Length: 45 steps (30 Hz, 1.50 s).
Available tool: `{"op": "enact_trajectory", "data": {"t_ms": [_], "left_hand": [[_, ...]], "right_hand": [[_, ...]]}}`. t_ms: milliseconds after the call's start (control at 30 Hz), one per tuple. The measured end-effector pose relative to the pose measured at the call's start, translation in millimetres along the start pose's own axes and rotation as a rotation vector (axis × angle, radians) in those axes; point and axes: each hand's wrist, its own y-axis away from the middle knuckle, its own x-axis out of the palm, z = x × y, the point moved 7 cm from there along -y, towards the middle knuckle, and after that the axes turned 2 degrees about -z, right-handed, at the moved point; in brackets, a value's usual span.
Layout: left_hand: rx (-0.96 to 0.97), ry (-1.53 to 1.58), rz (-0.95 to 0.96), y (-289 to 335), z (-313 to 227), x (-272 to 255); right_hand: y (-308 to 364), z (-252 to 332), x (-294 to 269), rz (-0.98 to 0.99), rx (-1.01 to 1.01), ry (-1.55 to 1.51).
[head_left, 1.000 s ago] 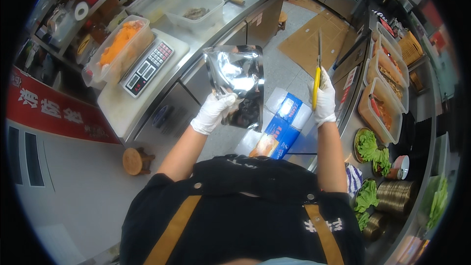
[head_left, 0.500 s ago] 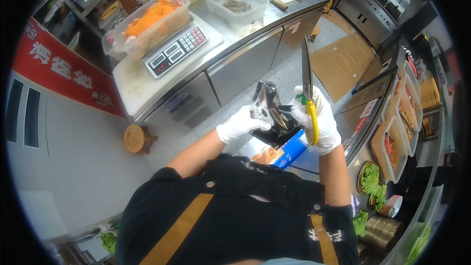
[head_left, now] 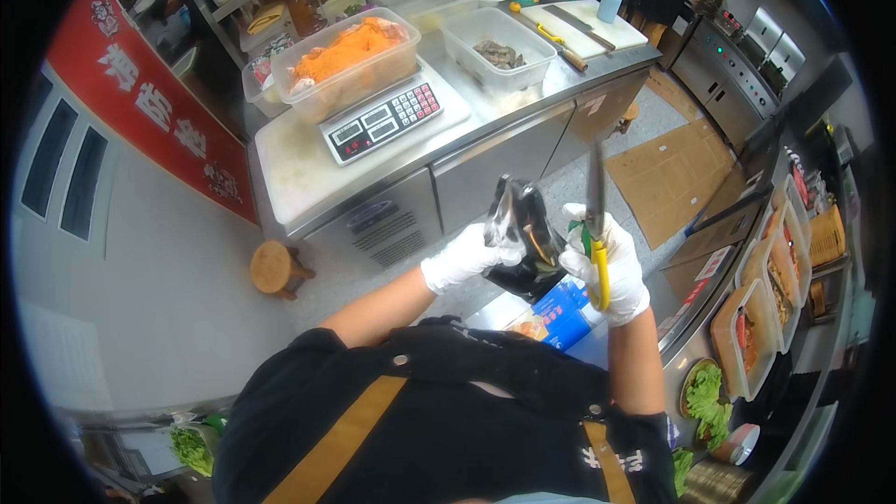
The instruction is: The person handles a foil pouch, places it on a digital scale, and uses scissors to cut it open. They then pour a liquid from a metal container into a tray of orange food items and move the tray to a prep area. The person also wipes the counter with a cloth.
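My left hand (head_left: 459,257), in a white glove, pinches one side of a shiny black plastic bag (head_left: 530,235), which hangs in front of my chest. My gloved right hand (head_left: 618,273) is closed round a pair of scissors (head_left: 597,189); the blades point up and away from me, and a yellow handle loop lies against the palm. The fingers of that hand also reach the bag's right edge, beside a small green piece (head_left: 576,241) whose kind I cannot make out. Below the bag, a blue and white printed carton (head_left: 563,311) is partly covered by it.
Ahead stands a steel counter with a digital scale (head_left: 385,119), a tub of orange food (head_left: 350,58), another tub with greyish contents (head_left: 499,54) and knives on a white board (head_left: 607,26). Food tubs (head_left: 747,336) line the right worktop. A wooden stool (head_left: 275,268) stands left.
The view has tilted up, so more of the counter shows. The bag now looks fuller and wider between my hands. Both hands keep their hold.
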Motion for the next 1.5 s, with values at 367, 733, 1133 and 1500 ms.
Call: {"op": "enact_trajectory", "data": {"t_ms": [367, 733, 1133, 1500], "left_hand": [[0.081, -0.109, -0.035, 18.9, -18.1, -44.8], [0.013, -0.131, -0.065, 48.5, -75.7, -119.8], [-0.123, 0.119, 0.106, 32.5, -57.0, -170.1], [-0.167, 0.149, 0.411, 71.2, -64.9, -116.9]], "right_hand": [[-26.2, -17.6, -21.4, -0.448, -0.05, 0.215], [-88.7, 47.4, 111.6, -0.232, -0.208, 0.157], [-77.6, 26.1, 124.3, -0.565, 0.049, 0.011], [18.3, 29.0, 157.7, -0.729, 0.067, 0.0]]}}
